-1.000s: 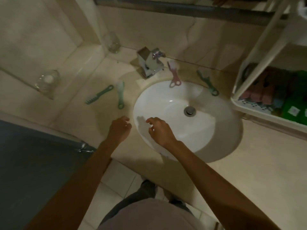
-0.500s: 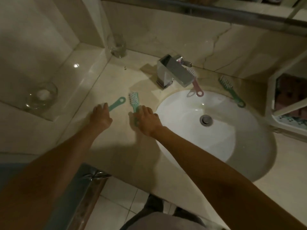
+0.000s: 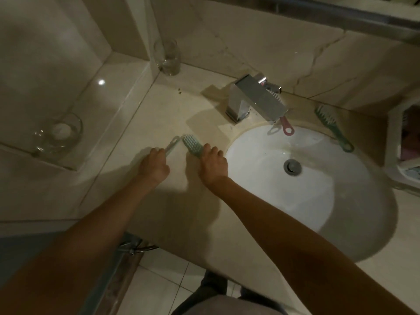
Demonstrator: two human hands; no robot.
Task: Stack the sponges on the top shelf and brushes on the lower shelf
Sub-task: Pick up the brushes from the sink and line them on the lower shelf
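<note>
My left hand [image 3: 154, 165] is closed on a teal brush [image 3: 171, 144]; only the looped handle end sticks out past the fingers. My right hand [image 3: 213, 163] grips a second teal brush [image 3: 192, 145], bristle head pointing away from me. Both are left of the basin on the counter. A pink brush [image 3: 286, 127] lies behind the faucet, its handle over the basin rim. A green brush [image 3: 333, 128] lies on the counter behind the basin at the right. The white shelf rack [image 3: 395, 123] shows at the right edge, with coloured sponges dimly visible inside.
A chrome faucet [image 3: 255, 98] stands behind the white basin [image 3: 318, 189]. One glass tumbler [image 3: 168, 56] stands in the back corner and another glass [image 3: 59, 133] on the left ledge. The beige counter [image 3: 172, 212] ends at a front edge near my body.
Both hands have closed on the two teal brushes left of the basin. The left brush has swung so that its handle points toward the right brush's head. The view has shifted closer.
</note>
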